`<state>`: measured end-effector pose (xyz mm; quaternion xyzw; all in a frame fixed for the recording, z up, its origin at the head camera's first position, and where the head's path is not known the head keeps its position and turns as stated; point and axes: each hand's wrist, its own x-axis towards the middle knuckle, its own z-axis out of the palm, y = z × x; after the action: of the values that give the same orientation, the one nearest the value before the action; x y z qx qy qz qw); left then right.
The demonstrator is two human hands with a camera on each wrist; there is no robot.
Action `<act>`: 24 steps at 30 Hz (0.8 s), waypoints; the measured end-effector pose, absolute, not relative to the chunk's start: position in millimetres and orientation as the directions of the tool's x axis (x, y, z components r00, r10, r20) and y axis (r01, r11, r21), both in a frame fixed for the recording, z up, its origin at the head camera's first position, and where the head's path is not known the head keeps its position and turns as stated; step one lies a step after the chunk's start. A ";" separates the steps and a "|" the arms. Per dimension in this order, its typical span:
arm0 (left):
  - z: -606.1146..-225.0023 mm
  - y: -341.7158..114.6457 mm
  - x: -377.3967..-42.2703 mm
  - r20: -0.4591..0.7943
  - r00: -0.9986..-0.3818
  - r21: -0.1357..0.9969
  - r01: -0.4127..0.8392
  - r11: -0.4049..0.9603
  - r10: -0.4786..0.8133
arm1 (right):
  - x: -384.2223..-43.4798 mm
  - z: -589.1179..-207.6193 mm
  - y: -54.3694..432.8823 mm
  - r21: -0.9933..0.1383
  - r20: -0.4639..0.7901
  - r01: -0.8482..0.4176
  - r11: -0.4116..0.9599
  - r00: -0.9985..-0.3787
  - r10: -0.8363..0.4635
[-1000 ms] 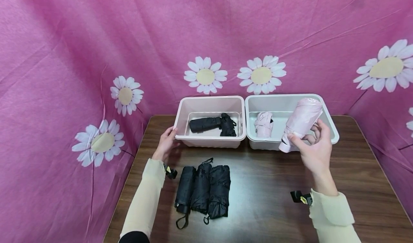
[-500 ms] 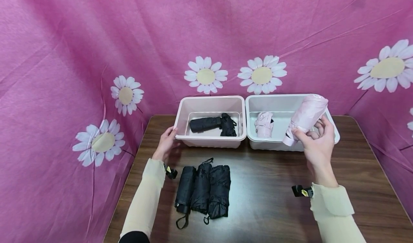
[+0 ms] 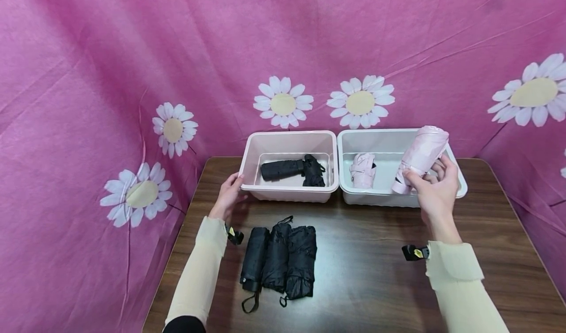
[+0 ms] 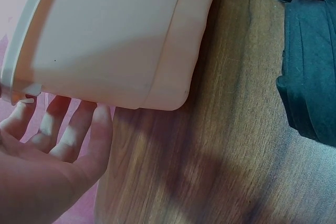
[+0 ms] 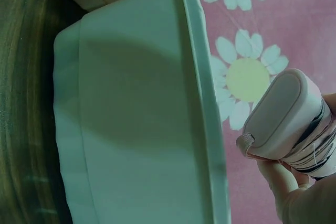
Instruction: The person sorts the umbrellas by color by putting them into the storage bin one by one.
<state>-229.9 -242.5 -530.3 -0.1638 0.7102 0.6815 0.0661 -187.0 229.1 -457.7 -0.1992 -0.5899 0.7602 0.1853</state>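
At the front left corner of the pale pink bin (image 3: 289, 195), my left hand (image 3: 227, 195) grips the rim, fingers against the end wall (image 4: 105, 40). My right hand (image 3: 438, 190) holds a folded pale pink umbrella (image 3: 423, 149) tilted over the right side of the light grey bin (image 3: 380, 199). The flat end of its handle (image 5: 276, 114) and a short strap show in the right wrist view. A second pink umbrella (image 3: 362, 171) lies inside the grey bin. Within the pink bin are a long black umbrella (image 3: 281, 170) and a shorter black bundle (image 3: 314, 171).
Three folded black umbrellas, left (image 3: 254, 259), middle (image 3: 276, 259) and right (image 3: 301, 262), lie side by side on the wooden table (image 3: 362, 274). Both bins stand next to each other at the back, before a pink flowered cloth (image 3: 221, 77).
My right hand has shifted slightly up and right with the pink umbrella, then hardly moved. My left hand stays on the pink bin's rim.
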 end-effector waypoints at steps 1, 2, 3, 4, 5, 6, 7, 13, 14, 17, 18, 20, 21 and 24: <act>-530.1 -242.4 -229.8 -0.314 -0.939 0.947 -0.321 0.024 -0.142 | -187.7 -458.6 230.0 -0.973 -0.088 -0.038 -0.229 -0.852 0.516; -529.8 -242.3 -229.9 -0.314 -0.939 0.947 -0.320 0.018 -0.142 | -188.5 -459.5 230.8 -0.974 -0.092 -0.031 -0.224 -0.851 0.517; -529.7 -242.0 -230.0 -0.314 -0.939 0.948 -0.319 0.015 -0.140 | -189.1 -460.4 231.5 -0.976 -0.094 -0.025 -0.218 -0.851 0.517; -529.7 -241.6 -230.1 -0.313 -0.939 0.948 -0.318 0.011 -0.139 | -189.8 -461.2 232.1 -0.977 -0.097 -0.018 -0.213 -0.851 0.517; -529.7 -241.5 -230.1 -0.314 -0.939 0.948 -0.319 0.009 -0.138 | -190.4 -461.9 232.6 -0.978 -0.101 -0.010 -0.208 -0.851 0.516; -530.0 -241.6 -230.3 -0.314 -0.939 0.948 -0.319 0.011 -0.139 | -191.0 -462.6 233.0 -0.979 -0.103 -0.004 -0.203 -0.851 0.515; -530.2 -241.6 -230.4 -0.316 -0.938 0.947 -0.321 0.012 -0.139 | -191.6 -463.2 233.3 -0.981 -0.104 0.002 -0.196 -0.851 0.515; -526.8 -240.7 -228.7 -0.319 -0.938 0.946 -0.324 0.017 -0.134 | -195.2 -464.7 234.7 -0.991 -0.115 0.063 -0.119 -0.849 0.516; -526.6 -240.5 -228.5 -0.318 -0.939 0.946 -0.323 0.014 -0.132 | -195.8 -464.3 234.7 -0.992 -0.116 0.074 -0.101 -0.847 0.518; -526.4 -239.5 -228.2 -0.319 -0.938 0.946 -0.323 0.007 -0.133 | -197.9 -463.2 234.8 -0.993 -0.114 0.097 -0.061 -0.843 0.526; -526.2 -239.4 -228.0 -0.320 -0.938 0.946 -0.323 0.005 -0.134 | -198.7 -463.1 234.7 -0.994 -0.109 0.101 -0.045 -0.841 0.530; -529.5 -240.2 -229.2 -0.314 -0.939 0.948 -0.318 0.000 -0.141 | -200.4 -463.2 234.5 -0.994 -0.099 0.103 -0.022 -0.838 0.537; -529.4 -240.3 -229.2 -0.312 -0.939 0.949 -0.316 0.002 -0.142 | -201.2 -463.7 234.5 -0.994 -0.091 0.107 -0.002 -0.837 0.540; -529.2 -240.7 -229.6 -0.306 -0.941 0.951 -0.310 0.003 -0.143 | -203.6 -465.9 234.5 -0.989 -0.064 0.125 0.075 -0.835 0.546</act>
<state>-229.6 -240.7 -529.2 -0.1604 0.7056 0.6875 0.0608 -203.6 234.5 -465.9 -0.2350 -0.7142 0.6383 0.1649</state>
